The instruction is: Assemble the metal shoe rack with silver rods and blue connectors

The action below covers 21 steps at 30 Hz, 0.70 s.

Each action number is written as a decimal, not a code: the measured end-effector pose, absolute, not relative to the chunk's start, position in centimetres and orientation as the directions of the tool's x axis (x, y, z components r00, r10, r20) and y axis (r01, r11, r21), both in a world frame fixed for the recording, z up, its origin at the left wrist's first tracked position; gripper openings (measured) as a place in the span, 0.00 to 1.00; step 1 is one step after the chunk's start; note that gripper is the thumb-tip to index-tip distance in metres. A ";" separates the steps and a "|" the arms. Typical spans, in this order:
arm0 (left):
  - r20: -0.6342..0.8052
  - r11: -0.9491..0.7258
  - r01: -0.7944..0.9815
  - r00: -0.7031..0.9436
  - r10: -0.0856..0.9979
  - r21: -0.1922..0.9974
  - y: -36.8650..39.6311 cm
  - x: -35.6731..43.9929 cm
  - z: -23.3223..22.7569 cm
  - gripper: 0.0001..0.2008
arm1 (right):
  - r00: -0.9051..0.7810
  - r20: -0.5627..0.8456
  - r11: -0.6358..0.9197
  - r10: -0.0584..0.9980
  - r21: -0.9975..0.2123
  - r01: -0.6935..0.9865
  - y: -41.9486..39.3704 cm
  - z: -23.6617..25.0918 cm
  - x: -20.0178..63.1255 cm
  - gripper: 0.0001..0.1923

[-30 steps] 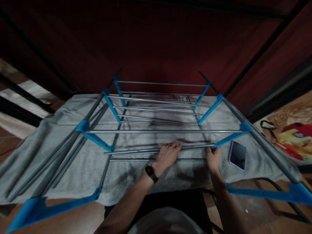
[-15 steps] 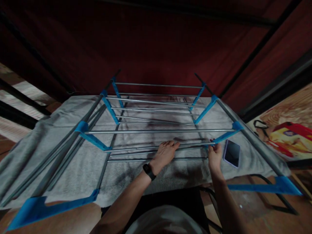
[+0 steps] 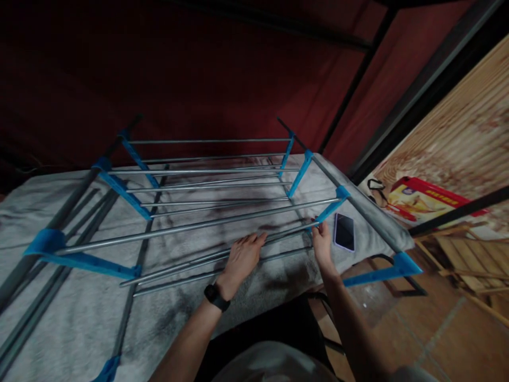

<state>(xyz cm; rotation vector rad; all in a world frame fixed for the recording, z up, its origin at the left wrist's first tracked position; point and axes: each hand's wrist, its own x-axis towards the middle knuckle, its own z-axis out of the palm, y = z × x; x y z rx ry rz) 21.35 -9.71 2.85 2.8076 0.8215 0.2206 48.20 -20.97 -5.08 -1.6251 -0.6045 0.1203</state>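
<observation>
A rack frame of grey metal tubes and blue plastic brackets stands before me. My left hand point(image 3: 244, 258), a black watch on its wrist, is closed over a thin metal tube point(image 3: 175, 272) low at the rack's near side. At that tube's right end, my right hand point(image 3: 323, 245) has its fingers closed beside a blue bracket point(image 3: 333, 207); the fingertips are partly hidden behind the tube. Above both hands a crossbar point(image 3: 207, 225) spans the left bracket point(image 3: 85, 261) and the right one. Another loose-looking tube point(image 3: 178, 283) lies just below on the blanket.
A grey blanket point(image 3: 178, 323) covers the surface under the rack. Right of my right hand lies a phone point(image 3: 344, 232). Spare tubes point(image 3: 59, 281) rest at the left. A red and yellow box point(image 3: 425, 199) and a wooden slatted piece point(image 3: 473, 260) are farther right.
My view has turned to the right, so the rack appears shifted left and slanted. Both hands keep about the same places on the tube and by the bracket.
</observation>
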 end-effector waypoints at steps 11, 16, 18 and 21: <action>0.072 -0.808 0.532 0.822 0.565 0.254 -10.1 21.3 2.8 0.22 | 0.860 0.247 -0.008 0.448 -0.960 0.280 -20.9 -5.4 48.2 0.17; 0.059 -0.808 0.539 0.822 0.566 0.239 -10.0 21.3 2.8 0.22 | 0.864 0.241 0.026 0.442 -0.966 0.256 -20.8 -5.5 48.1 0.20; 0.057 -0.807 0.540 0.822 0.567 0.240 -10.0 21.2 2.7 0.22 | 0.865 0.234 0.010 0.444 -0.967 0.256 -20.9 -5.5 48.1 0.20; 0.059 -0.808 0.537 0.823 0.565 0.241 -10.0 21.2 2.6 0.22 | 0.866 0.223 -0.015 0.447 -0.966 0.256 -21.0 -5.4 48.2 0.21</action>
